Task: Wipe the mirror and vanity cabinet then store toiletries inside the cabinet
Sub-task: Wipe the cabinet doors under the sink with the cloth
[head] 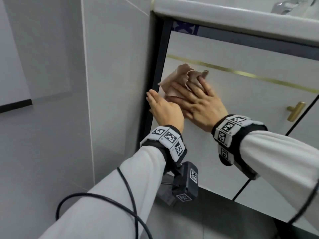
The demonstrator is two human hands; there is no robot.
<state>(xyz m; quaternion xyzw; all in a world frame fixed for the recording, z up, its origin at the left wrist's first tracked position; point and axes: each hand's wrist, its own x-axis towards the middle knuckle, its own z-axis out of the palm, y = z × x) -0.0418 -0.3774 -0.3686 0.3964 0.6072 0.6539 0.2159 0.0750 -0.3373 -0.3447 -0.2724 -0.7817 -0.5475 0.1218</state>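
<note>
Right now we are partway through the wiping: our right hand (205, 106) lies flat, fingers spread, pressing a crumpled pinkish cloth (179, 81) against the upper left of the white cabinet door (241, 104), just below its thin gold stripe (241, 72). Our left hand (164, 109) rests open, fingers together, on the door's left edge by the dark frame (158, 69), holding nothing and seemingly steadying us. We judge the cabinet front to be in hand, though nothing shows how much of it has been covered, since the door looks equally clean everywhere. The doors are shut, with the brass handle (296, 111) untouched to the right, so storing the toiletries is likely ahead of us. No mirror is in sight, so we cannot tell whether it has been wiped. No toiletries show either; the worktop (224, 12) is cut off at the top edge, and the shiny thing on it at the upper right is too blurred to name.
</note>
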